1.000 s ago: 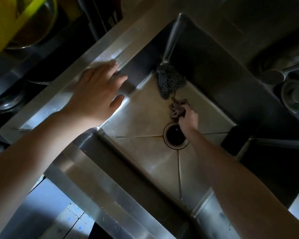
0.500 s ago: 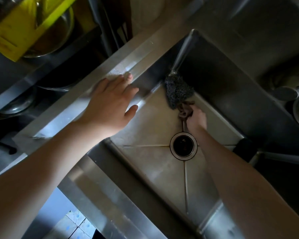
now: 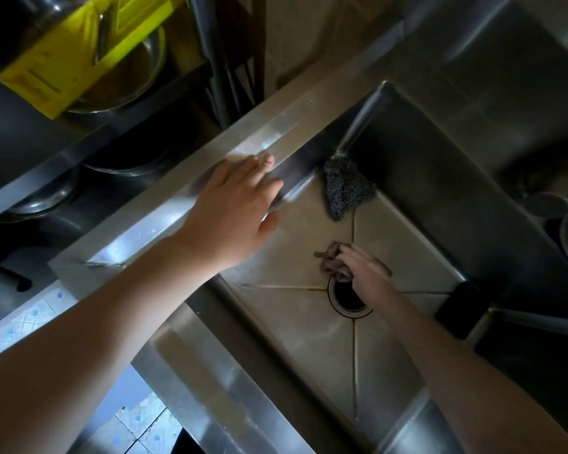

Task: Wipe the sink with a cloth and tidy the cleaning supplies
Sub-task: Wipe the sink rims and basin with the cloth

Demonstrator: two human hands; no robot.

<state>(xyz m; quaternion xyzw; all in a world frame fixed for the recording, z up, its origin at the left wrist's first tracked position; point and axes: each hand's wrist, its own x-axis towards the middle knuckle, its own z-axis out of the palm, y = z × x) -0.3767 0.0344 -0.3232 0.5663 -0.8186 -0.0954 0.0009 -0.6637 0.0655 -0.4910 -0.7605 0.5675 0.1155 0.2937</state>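
Dim light — a pale tiled floor (image 3: 36, 314) with blue dots, a dark rack (image 3: 63, 155) holding steel bowls (image 3: 138, 77) at left.

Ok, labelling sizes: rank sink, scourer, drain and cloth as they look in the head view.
1. sink
2. scourer
3. drain and cloth: about alike; the right hand hides part of the cloth.

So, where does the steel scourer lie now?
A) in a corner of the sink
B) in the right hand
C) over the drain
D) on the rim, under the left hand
A: the scourer lies in a corner of the sink, apart from the drain and from the cloth that the right hand grips.
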